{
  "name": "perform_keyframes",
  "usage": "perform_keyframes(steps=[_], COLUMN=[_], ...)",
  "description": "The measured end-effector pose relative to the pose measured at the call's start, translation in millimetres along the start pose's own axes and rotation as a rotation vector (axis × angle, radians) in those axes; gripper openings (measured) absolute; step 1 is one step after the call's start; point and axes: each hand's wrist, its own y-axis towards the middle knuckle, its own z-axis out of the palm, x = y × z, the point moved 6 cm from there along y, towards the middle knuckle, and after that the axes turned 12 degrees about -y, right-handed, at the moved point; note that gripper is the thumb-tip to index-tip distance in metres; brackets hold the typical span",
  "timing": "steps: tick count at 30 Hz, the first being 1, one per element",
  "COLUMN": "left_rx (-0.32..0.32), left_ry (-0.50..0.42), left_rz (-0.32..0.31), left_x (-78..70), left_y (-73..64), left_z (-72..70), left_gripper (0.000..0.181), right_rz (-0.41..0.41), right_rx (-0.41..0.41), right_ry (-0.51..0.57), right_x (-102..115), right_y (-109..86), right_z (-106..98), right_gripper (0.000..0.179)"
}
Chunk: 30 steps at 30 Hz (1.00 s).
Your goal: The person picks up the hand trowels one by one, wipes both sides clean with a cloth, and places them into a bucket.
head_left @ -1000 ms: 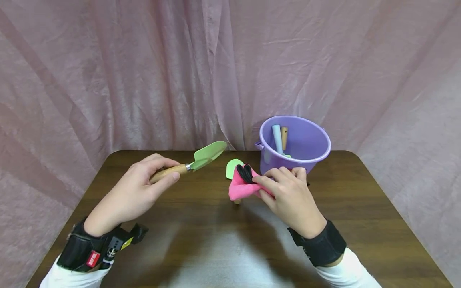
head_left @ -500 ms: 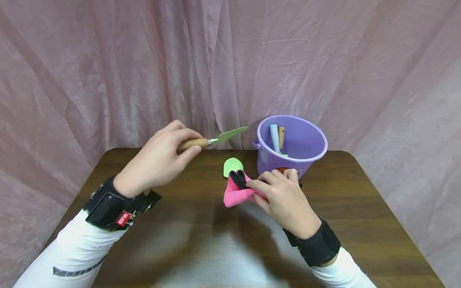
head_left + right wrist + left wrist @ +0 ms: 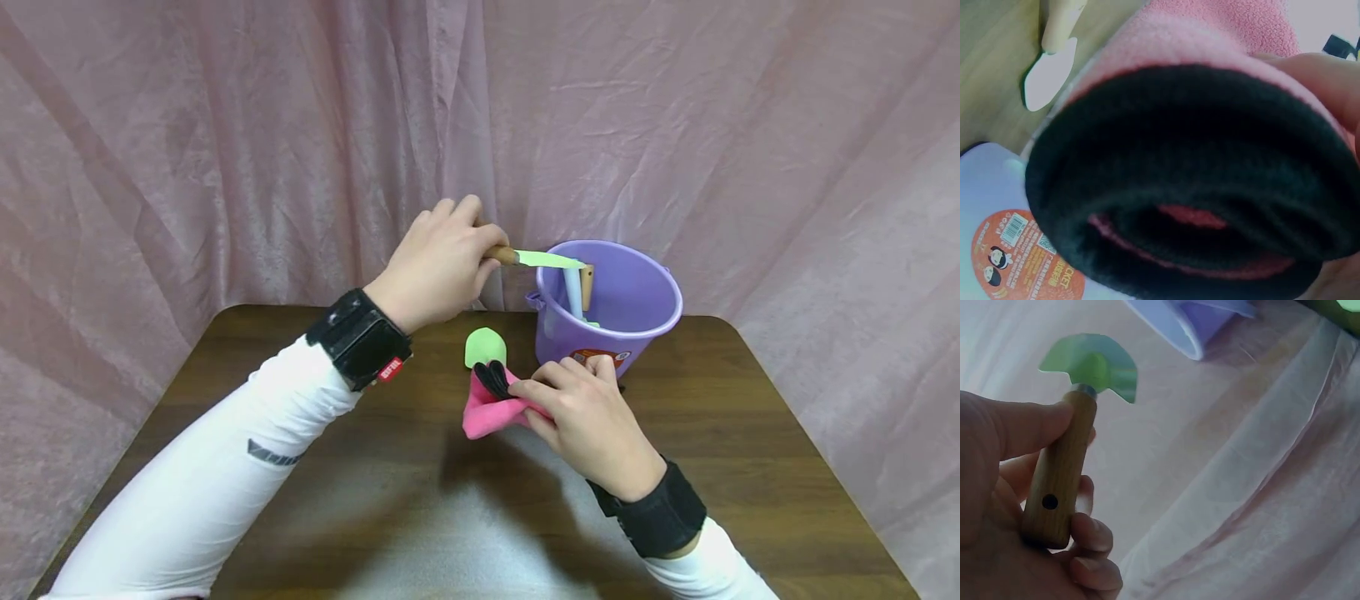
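My left hand point(image 3: 442, 271) grips the wooden handle of a green-bladed trowel point(image 3: 546, 260). The blade reaches over the left rim of the purple bucket point(image 3: 558, 340) in the head view. In the left wrist view, thumb and fingers wrap around the trowel handle point(image 3: 1060, 469). With thumb and fingertips, my right hand point(image 3: 592, 421) pinches a folded pair of pink gloves point(image 3: 487, 417) with black cuffs, in front of the bucket. The right wrist view shows the layered black cuffs point(image 3: 1197, 150) up close. Another green trowel point(image 3: 486, 348) lies on the table, its handle hidden by the gloves in the head view.
A light blue handle point(image 3: 573, 287) and a wooden handle point(image 3: 587, 287) stand against the left inside of the bucket, near the table's far edge. An orange label point(image 3: 1019, 262) is on its wall. Pink curtain point(image 3: 300, 167) hangs behind the wooden table point(image 3: 750, 467).
My left hand has moved up and to the right with the trowel, bringing its blade over the bucket's rim. My right hand, still holding the gloves, has shifted slightly down and left.
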Motion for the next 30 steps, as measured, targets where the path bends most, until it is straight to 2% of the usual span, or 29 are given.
perform_keyframes(steps=[4,8,12,17,23,30], left_rx=[0.037,0.059,0.079,0.123,0.17,0.235], left_ry=[0.107,0.209,0.254,0.286,0.233,0.045], left_rz=[0.009,0.045,0.075,0.101,0.101,0.054], left_x=[-1.8,-5.8,-11.8,-18.1,-19.9,-19.4], left_y=[19.9,35.0,44.0,48.0,51.5,58.7], left_z=[19.2,38.9,56.9,74.8,89.7,103.5], left_gripper=[0.018,0.021,0.025,0.024,0.026,0.029], right_rz=[-0.003,0.001,0.002,-0.012,-0.019,-0.019], right_rx=[0.013,0.039,0.05,0.029,0.028,0.029], right_ry=[0.006,0.013,0.019,0.027,0.027,0.029], right_x=[2,3,5,7,9,7], right_y=[-0.5,-0.9,-1.5,-1.1,0.1,0.2], right_z=[0,1,1,0,1,1], right_gripper=[0.03,0.031,0.031,0.03,0.028,0.028])
